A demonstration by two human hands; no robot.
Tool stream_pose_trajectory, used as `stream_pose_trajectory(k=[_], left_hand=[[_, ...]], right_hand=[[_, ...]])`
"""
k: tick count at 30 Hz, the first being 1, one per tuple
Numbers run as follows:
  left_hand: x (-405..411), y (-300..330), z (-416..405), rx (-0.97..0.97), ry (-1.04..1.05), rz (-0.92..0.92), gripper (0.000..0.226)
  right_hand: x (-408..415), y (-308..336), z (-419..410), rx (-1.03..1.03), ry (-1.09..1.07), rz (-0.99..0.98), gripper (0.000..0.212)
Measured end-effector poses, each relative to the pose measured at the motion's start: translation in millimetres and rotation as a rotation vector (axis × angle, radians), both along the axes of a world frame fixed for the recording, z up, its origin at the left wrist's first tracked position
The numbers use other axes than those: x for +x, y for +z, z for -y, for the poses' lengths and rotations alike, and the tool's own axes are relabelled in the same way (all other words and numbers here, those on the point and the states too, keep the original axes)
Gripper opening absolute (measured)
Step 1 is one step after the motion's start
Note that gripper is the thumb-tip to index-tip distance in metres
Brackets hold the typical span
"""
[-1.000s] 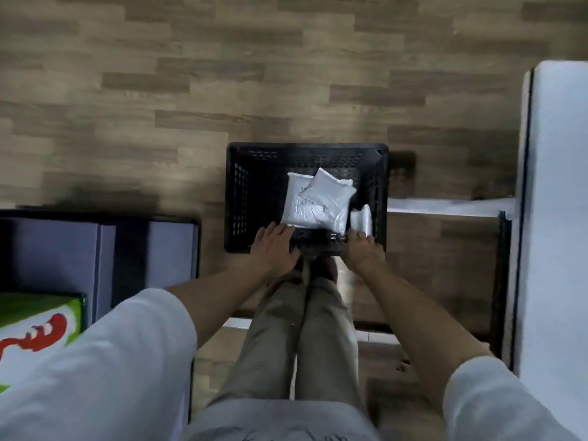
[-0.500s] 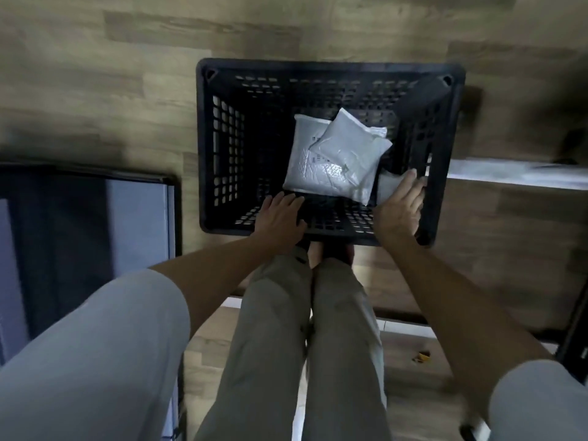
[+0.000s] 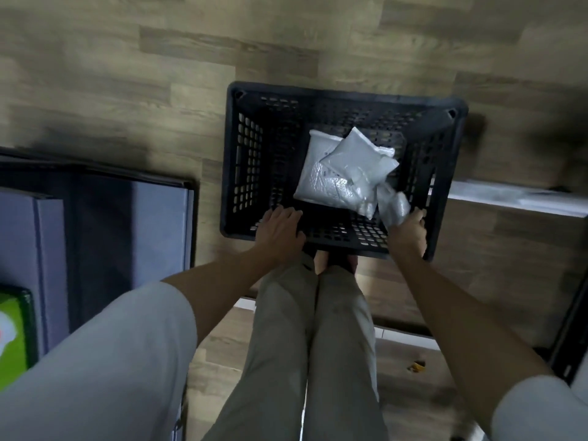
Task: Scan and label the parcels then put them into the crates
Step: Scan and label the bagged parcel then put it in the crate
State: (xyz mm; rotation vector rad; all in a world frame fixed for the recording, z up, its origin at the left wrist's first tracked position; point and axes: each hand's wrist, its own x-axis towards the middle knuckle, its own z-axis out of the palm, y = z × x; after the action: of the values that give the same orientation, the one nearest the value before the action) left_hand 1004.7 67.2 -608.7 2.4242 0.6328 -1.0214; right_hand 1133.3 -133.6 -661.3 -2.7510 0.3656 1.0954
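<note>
Already two pale parcels (image 3: 343,168) lie overlapping on the floor of the black crate (image 3: 245,160), right of its centre in the upper middle of the frame, the smaller one angled across the larger. A third small parcel (image 3: 393,203), soft and crumpled, sits at the crate's lower right, where the right hand (image 3: 409,232) closes its grip around the bag's lower end just over the near rim; judging by that position, it is being lowered in beside the others rather than dropped from height. The left hand (image 3: 280,232) rests on the near rim with fingers spread and curled over the edge, holding nothing else, most likely steadying the crate so it does not slide on the wooden floor (image 3: 127,74). Both arms reach down past the person's legs (image 3: 315,345), which stand just behind the crate. At the left of the frame lies a dark blue flat panel (image 3: 95,237), with a green box (image 3: 16,329) at the lower left edge.
</note>
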Motion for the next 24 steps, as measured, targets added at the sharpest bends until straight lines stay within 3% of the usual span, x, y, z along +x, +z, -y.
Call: stream_pose_trajectory(k=[4, 7, 8, 12, 19, 24], left_hand=[[-3, 68, 9, -0.038, 0.020, -0.002, 0.053], [-2, 125, 21, -0.066, 0.062, 0.030, 0.082], [-1, 143, 24, -0.071, 0.080, 0.029, 0.081], [9, 227, 35, -0.196, 0.307, -0.002, 0.053], [21, 318, 49, -0.440, 0.932, 0.054, 0.037], [43, 383, 43, -0.670, 1.261, 0.162, 0.015]], right_hand=[[-11, 73, -9, 0.088, -0.018, 0.014, 0.062], [-21, 132, -13, 0.177, 0.027, 0.059, 0.049], [-24, 152, -14, 0.199, 0.048, 0.081, 0.043], [-32, 236, -15, 0.283, 0.190, 0.139, 0.038], [-42, 356, -7, 0.326, 0.605, 0.265, 0.044], [-49, 400, 8, 0.379, 0.855, 0.487, 0.071]])
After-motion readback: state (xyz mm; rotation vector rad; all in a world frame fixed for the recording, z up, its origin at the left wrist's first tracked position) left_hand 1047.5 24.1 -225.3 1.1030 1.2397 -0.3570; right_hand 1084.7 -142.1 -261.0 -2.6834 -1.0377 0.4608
